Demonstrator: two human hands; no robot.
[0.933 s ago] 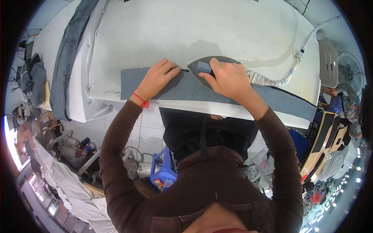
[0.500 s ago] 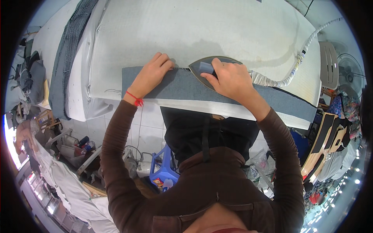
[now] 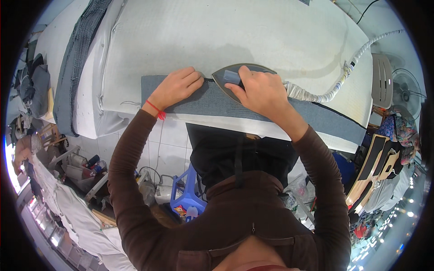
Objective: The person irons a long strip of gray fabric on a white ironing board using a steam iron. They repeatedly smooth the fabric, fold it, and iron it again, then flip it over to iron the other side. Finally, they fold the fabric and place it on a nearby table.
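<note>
A long strip of grey-blue denim-like cloth [image 3: 212, 100] lies along the near edge of the white padded ironing table [image 3: 181, 40]. Over its left part, my left hand [image 3: 181, 86] pinches the strip's far edge, fingers bent and closed. My right hand [image 3: 264, 92] is wrapped around the grip of an iron [image 3: 231, 77], whose pointed tip faces left, a short way from my left fingertips. The iron rests across the far edge of the strip. From its back, a wrapped, pale hose [image 3: 312, 95] runs right and away over the table.
More dark grey cloth [image 3: 77, 63] hangs over the table's left side. At the right stand a beige plastic chair [image 3: 382, 81] and a fan [image 3: 405, 88]. Below the table edge is a blue plastic stool [image 3: 187, 196]. White cloth [image 3: 68, 203] is heaped at lower left.
The iron and my right hand have slid slightly left along the strip. My left hand has shifted a little, its fingers now lying lower over the edge.
</note>
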